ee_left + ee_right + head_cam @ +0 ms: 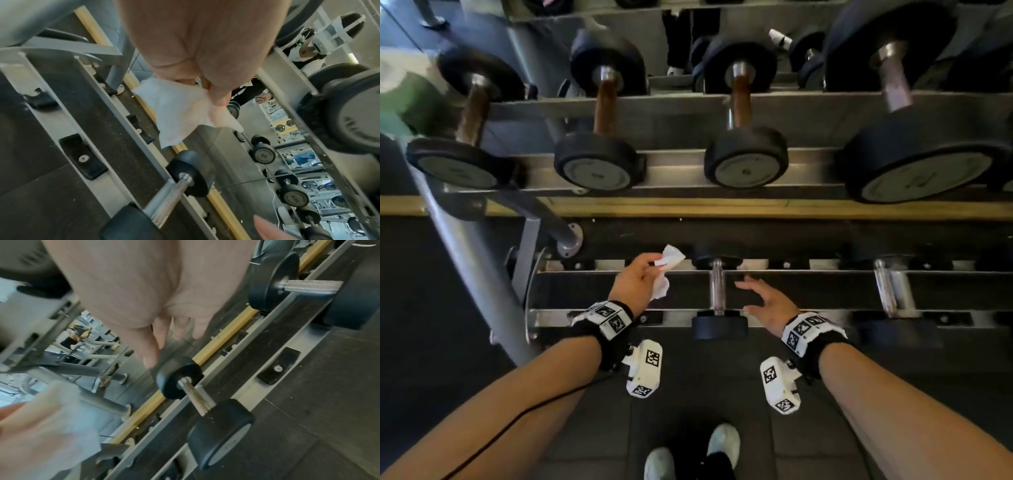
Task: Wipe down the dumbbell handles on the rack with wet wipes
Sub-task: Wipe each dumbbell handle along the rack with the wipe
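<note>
Left hand: the left hand (pixel 637 279) pinches a crumpled white wet wipe (pixel 667 265) between thumb and fingers, held above the lower tier of the rack, left of the small dumbbell.
Wipe: part sticks up past the fingers and part hangs below the palm; in the left wrist view the wet wipe (pixel 174 112) drapes from the fingertips, clear of the rails.
Right hand: the right hand (pixel 768 301) holds nothing, fingers spread and loosely bent, just right of the dumbbell handle and not touching it; the right wrist view shows the fingers (pixel 150 350) hanging above the far weight head.
Small dumbbell: a small dumbbell (pixel 717 291) lies across the two lower rails between the hands, its chrome handle (pixel 717 286) bare, its black heads at each end.
Neighbour: a second chrome-handled dumbbell (pixel 890 287) sits further right on the same tier.
Rack: the grey metal rack (pixel 619 311) has an upper tier carrying larger dumbbells (pixel 599 137), three with brownish handles.
Floor: dark floor (pixel 688 394) with the person's pale shoes (pixel 722 442) below.
</note>
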Demonstrator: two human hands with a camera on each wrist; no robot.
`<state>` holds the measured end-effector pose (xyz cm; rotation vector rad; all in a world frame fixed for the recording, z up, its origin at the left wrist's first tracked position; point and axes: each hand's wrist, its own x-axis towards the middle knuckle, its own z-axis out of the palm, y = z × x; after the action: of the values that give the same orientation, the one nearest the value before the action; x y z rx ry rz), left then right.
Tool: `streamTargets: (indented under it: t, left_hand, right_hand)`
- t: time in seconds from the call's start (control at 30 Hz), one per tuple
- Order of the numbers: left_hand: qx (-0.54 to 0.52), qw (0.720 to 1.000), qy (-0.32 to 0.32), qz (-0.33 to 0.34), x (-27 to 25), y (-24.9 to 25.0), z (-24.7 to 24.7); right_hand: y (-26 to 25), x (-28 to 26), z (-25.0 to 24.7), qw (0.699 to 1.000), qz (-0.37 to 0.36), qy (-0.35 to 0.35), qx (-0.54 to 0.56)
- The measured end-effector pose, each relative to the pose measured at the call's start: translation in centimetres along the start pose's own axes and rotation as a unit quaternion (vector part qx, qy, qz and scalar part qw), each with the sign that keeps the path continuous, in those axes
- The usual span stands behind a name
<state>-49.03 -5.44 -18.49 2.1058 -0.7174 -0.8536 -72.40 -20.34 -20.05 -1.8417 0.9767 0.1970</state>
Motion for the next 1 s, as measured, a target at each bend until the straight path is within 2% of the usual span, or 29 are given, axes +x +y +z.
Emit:
streamTargets:
  t: [0.13,0.3,0.43,0.57,0.8,1.0]
  left_hand:
    - [0.028,0.999,0.016,0.002,1.5,-6.3,3.8]
    - [0.0,0.999,0.041,0.036,5.6,-11.8,10.1]
    - [-0.035,0.996,0.04,0.076,8.6,-14.1,14.1]
    - [-0.01,0.99,0.047,0.134,11.6,-15.8,16.9]
    - [0.0,0.972,-0.012,0.235,15.2,-16.2,19.1]
    - [0.082,0.949,-0.113,0.282,17.1,-15.9,18.8]
  right_hand:
    - [5.8,2.5,3.8,0.999,0.03,-0.001,0.014]
    - [11.8,6.3,7.3,0.999,-0.011,-0.021,0.024]
    - [14.9,8.9,8.2,0.991,-0.055,-0.001,0.125]
    - [16.9,10.4,8.1,0.975,-0.067,-0.035,0.209]
    - [18.4,11.5,8.0,0.974,-0.134,-0.043,0.18]
    - [19.8,11.9,8.9,0.96,-0.17,-0.029,0.219]
